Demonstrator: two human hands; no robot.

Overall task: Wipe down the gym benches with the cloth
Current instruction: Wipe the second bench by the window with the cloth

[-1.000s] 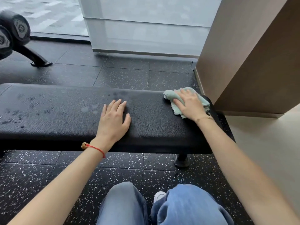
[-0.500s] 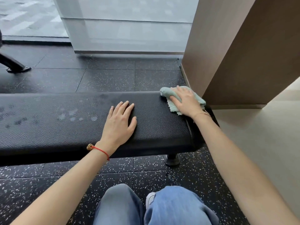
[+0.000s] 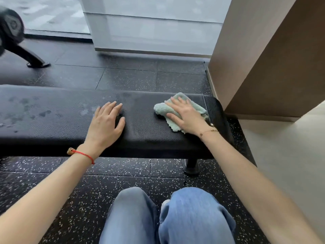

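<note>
The black padded gym bench (image 3: pixel 70 120) runs across the view, its long axis from left to right; its left part is cut off by the frame edge and its right end stops just short of the brown wall panel (image 3: pixel 263 67). The surface is pebbled, with damp blotches (image 3: pixel 44 113) on the part left of the hands.

The pale green cloth (image 3: pixel 163 110) lies crumpled on the surface near the bench's right end. The right hand (image 3: pixel 186 115) lies flat on top of it, fingers spread and straight, palm pressing down rather than gripping; the cloth shows out from under the hand on the left, the far side and the near side. A thin bracelet (image 3: pixel 210 131) sits on that wrist.

The left hand (image 3: pixel 105 124) rests on bare surface left of the cloth and apart from it, open, fingers loosely together, holding nothing. A red cord bracelet (image 3: pixel 82 154) circles that wrist.

Below the bench's near edge, one black foot (image 3: pixel 190 166) of the frame stands on the speckled rubber floor (image 3: pixel 105 173); the rest of the frame is hidden under the pad. Blue-jeaned knees (image 3: pixel 167 217) fill the bottom. Beyond the bench, at the far left, stands a blurred dark piece of gym equipment (image 3: pixel 12 32) on an angled leg, partly out of frame and hard to make out. A frosted pale panel (image 3: pixel 154 29) rises behind the bench.
</note>
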